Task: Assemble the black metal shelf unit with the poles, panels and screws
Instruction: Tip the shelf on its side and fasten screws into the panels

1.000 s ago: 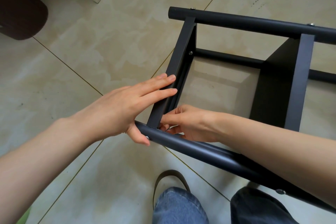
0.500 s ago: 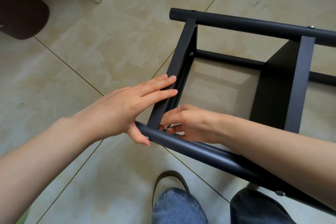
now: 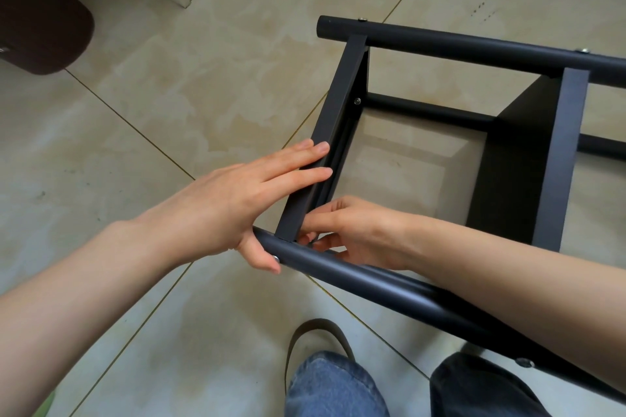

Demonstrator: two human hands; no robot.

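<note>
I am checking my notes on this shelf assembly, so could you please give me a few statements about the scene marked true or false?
1. The left hand lies with straight fingers on the end panel. True.
2. The right hand works at the corner where that panel meets the near pole. True.
3. The shelf unit stands on a wooden table. False: it rests on the tiled floor.
4. The far pole shows no screws. False: screw heads show along it.
5. The right hand holds a screwdriver. False: no tool is visible.
</note>
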